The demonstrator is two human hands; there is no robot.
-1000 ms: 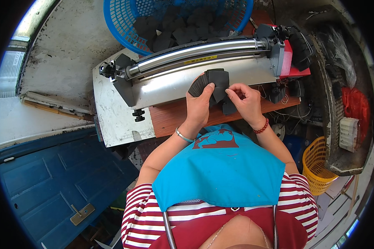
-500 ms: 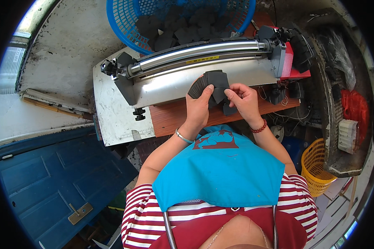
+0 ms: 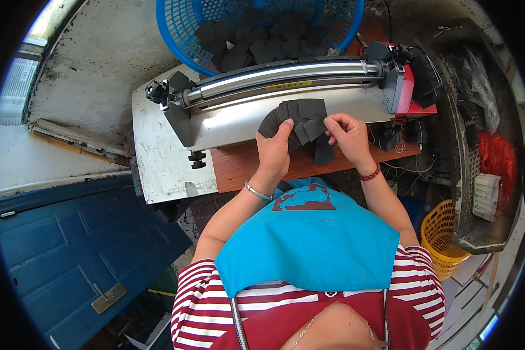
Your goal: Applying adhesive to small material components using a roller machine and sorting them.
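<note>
My left hand [image 3: 274, 150] is closed round a fanned stack of thin dark grey pieces [image 3: 294, 112], its thumb pressed on top. The pieces are flat and roughly square; what they are made of I cannot tell. At the stack's right side, my right hand [image 3: 351, 139] pinches the edge of one dark flat piece [image 3: 315, 127] between thumb and finger. Another dark piece [image 3: 324, 153] shows just below, over the wooden board. Both hands are in front of a bench machine with a long shiny metal roller [image 3: 286, 74] and a silver feed plate [image 3: 227, 123].
Behind the machine stands a blue plastic basket [image 3: 168, 36] holding many dark pieces. A reddish wooden board [image 3: 239, 169] lies under the machine's front. Loose cables [image 3: 417, 166] hang at the right, near a yellow basket [image 3: 443, 256]. A blue door [image 3: 70, 251] is at the left.
The stack is fanned out wider. My right hand has moved slightly right, and my left hand a little left. The whole view has shifted slightly.
</note>
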